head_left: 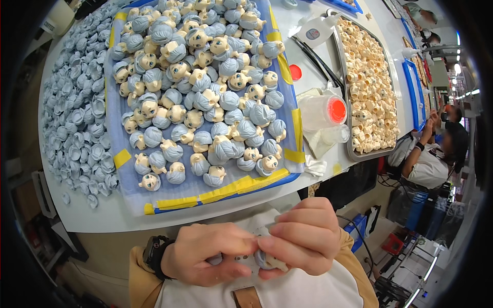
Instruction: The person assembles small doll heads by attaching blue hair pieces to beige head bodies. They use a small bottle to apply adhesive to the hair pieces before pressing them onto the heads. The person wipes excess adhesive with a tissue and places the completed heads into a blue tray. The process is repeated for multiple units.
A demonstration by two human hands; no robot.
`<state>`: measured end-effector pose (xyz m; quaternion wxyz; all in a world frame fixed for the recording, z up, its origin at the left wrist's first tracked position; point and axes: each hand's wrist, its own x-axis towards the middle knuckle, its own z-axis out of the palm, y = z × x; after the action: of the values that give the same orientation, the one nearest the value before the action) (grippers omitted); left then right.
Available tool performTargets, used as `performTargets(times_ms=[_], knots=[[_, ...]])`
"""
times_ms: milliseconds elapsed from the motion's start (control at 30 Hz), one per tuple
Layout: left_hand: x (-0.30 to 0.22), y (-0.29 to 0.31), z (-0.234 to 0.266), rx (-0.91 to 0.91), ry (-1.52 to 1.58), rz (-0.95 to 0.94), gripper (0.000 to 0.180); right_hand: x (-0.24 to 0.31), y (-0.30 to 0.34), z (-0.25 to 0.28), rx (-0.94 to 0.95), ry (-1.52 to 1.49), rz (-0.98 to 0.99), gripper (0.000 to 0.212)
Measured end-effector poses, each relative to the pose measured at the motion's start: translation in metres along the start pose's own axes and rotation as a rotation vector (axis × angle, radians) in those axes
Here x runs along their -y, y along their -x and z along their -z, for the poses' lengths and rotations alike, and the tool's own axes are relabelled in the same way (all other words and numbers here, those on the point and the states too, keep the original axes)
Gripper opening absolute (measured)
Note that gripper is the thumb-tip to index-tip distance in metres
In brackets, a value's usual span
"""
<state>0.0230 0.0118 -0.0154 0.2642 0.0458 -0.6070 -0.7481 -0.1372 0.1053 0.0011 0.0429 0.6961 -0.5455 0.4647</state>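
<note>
Nearest me, the person's 2 hands meet low over the white apron, in front of the table's near edge. The right hand has a narrow grip on a small doll head, thumb on the near side and fingers curled round it, probably to keep so small a piece from turning. The head sits between the hands, its blue-grey hair toward the left one and its cream part toward the right. The left hand brings its forefinger up against it, perhaps to steady or press it; a blue-grey piece shows under that hand, though I can't tell whether it is gripped.

Just beyond, a blue tray holds a heap of haired heads. Yellow tape fastens its liner down, likely so it doesn't slide. To the left, loose blue-grey hair pieces lie piled on the table; to the right, a metal tray keeps cream parts together, each kind apart, it seems, for easy picking. Between the trays stands a clear jar with a red lid. Farther off, a co-worker sits at the right.
</note>
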Motion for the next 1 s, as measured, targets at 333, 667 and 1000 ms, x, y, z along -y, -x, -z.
performTargets(times_ms=[333,667,1000], knots=[[0.0,-0.001,0.001,-0.076,0.163,0.313,0.022,-0.01,-0.007,-0.005,0.197,-0.129,-0.132,0.045],[0.003,-0.009,0.006,0.163,0.03,0.407,0.027,-0.017,0.002,0.003,0.255,-0.037,-0.01,0.049],[-0.015,-0.012,0.02,-0.48,0.666,0.497,0.056,-0.045,0.043,0.052,0.376,0.323,-0.532,0.032]])
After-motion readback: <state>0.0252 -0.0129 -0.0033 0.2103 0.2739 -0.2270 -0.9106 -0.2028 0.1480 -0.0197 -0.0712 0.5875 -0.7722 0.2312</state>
